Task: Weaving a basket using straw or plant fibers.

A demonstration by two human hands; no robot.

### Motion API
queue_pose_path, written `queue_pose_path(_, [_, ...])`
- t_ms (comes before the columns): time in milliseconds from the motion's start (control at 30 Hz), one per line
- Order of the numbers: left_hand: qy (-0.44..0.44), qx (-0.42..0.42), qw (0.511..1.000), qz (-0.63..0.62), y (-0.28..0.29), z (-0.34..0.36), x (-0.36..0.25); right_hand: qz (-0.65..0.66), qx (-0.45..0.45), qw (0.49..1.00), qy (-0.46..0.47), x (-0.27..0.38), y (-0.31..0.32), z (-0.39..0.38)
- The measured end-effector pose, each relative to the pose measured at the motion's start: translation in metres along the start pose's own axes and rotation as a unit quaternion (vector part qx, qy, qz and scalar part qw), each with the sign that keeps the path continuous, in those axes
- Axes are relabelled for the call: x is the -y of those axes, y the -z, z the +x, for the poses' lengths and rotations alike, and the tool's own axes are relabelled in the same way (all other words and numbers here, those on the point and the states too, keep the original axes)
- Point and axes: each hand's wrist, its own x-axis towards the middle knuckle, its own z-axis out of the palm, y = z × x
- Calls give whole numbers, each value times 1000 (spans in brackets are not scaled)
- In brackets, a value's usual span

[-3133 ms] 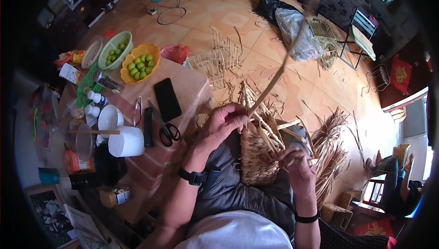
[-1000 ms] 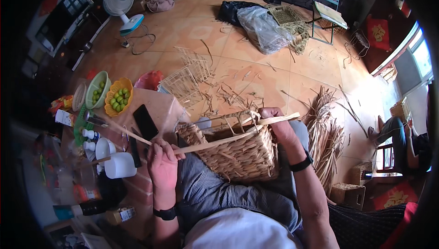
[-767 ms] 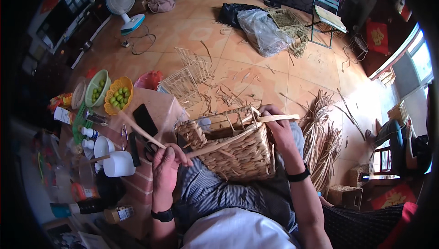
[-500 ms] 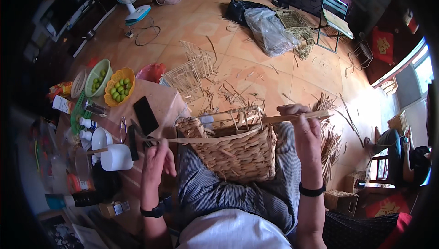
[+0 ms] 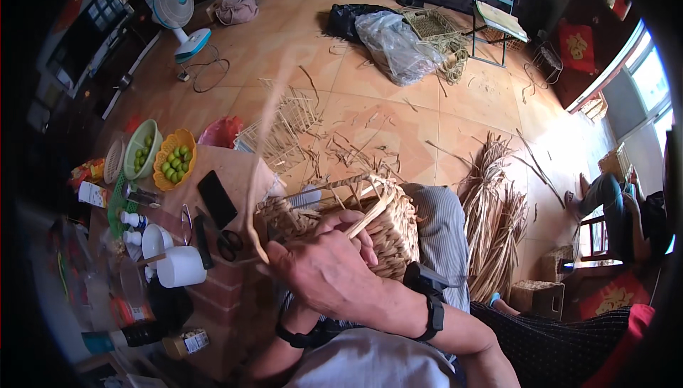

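Note:
A woven basket [image 5: 395,238] of plaited plant fibre rests on my lap, tilted, with thin rods along its upper rim. My right hand [image 5: 324,270] crosses over my left wrist in front of the basket. Its fingers are closed on a long tan plant-fibre strip [image 5: 256,174], which rises past the table edge and blurs at its upper end. Mostly covered by the right hand, my left hand [image 5: 343,224] shows a few curled fingers against the basket, around a flat strip section [image 5: 370,213] at the rim.
At left, a table [image 5: 245,164] carries a phone [image 5: 217,199], scissors [image 5: 229,244], a white cup [image 5: 181,267] and bowls of green fruit [image 5: 174,164]. Bundles of dry strips [image 5: 491,210] lie on the floor at right. Another person [image 5: 619,210] sits at far right.
My right hand has swung from the right of the basket across to the left, over my left hand. The strip's long end now stands up at left. My left hand has moved in to the basket.

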Motion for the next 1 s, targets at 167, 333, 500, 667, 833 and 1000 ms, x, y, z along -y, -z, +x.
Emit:
queue_pose_path(167, [-65,7,995,77,7,-4,15,-124,93,982,-108,9,-31,-5])
queue_pose_path(333, [-85,-5,994,75,4,0,24,-450,105,810,-361,13,-94,14])
queue_pose_path(500, [-112,-61,983,135,-6,-4,20,14,15,995,97,8,-53,-17])
queue_pose_path(667, [-102,-90,978,160,-2,-5,24,179,-40,949,255,9,-52,-22])
queue_pose_path(833, [-102,30,800,590,-1,-27,3,118,-91,968,204,-10,3,-15])
queue_pose_path(1000, [-89,-10,800,594,20,-53,32,-189,-51,975,108,-42,8,-11])
